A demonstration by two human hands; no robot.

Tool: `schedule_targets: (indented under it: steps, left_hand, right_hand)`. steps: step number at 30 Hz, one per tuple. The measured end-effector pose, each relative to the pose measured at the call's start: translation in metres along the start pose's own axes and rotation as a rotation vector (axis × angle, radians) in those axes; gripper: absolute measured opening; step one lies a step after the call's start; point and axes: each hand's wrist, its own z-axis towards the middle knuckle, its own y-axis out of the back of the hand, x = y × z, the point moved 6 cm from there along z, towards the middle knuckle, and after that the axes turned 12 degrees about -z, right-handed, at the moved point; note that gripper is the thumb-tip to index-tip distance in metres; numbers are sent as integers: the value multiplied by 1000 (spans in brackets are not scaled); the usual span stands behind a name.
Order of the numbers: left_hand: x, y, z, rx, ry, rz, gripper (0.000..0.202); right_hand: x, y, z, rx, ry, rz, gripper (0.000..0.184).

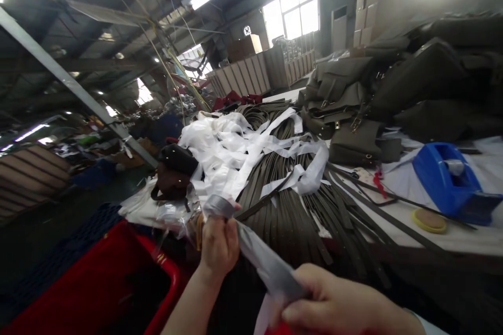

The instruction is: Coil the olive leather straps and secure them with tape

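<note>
A wide grey strap (265,256) stretches between my two hands above the table's near edge. My left hand (219,245) is closed around its far end, where the strap loops over the fingers. Nearer the camera, my right hand (334,296) grips the other end; this part is slightly blurred. A pale white strip (262,315) hangs below my right hand. Beyond the hands lies a heap of dark olive straps (271,196), with white paper-like strips (223,149) tangled over it.
To the right, a blue tape dispenser (451,183) stands behind a yellow-rimmed round disc (428,220). Dark olive bags (353,141) are piled at the back right. A red bin (98,282) is at lower left. A dark brown bag (173,180) lies left of the white strips.
</note>
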Motion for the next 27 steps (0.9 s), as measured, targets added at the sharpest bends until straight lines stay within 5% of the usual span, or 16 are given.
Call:
schedule_targets:
  steps: [4, 8, 11, 14, 21, 27]
  left_hand:
    - [14, -26, -37, 444, 73, 230, 35]
    - [32, -42, -71, 617, 544, 74, 58]
    - [43, -48, -88, 581, 956, -208, 70]
    - [43, -53, -93, 504, 1126, -507, 68]
    - [34, -54, -99, 647, 1180, -728, 64]
    - [24, -55, -65, 249, 1040, -1063, 51]
  right_hand:
    - [-13, 64, -9, -291, -142, 13, 52]
    - [-24, 96, -12, -549, -223, -627, 40]
    - [-27, 69, -7, -546, -72, -899, 64]
    - [-41, 37, 2, -425, -46, -922, 61]
    - [-51, 45, 15, -330, -101, -688, 34]
    - [-66, -4, 25, -93, -149, -503, 38]
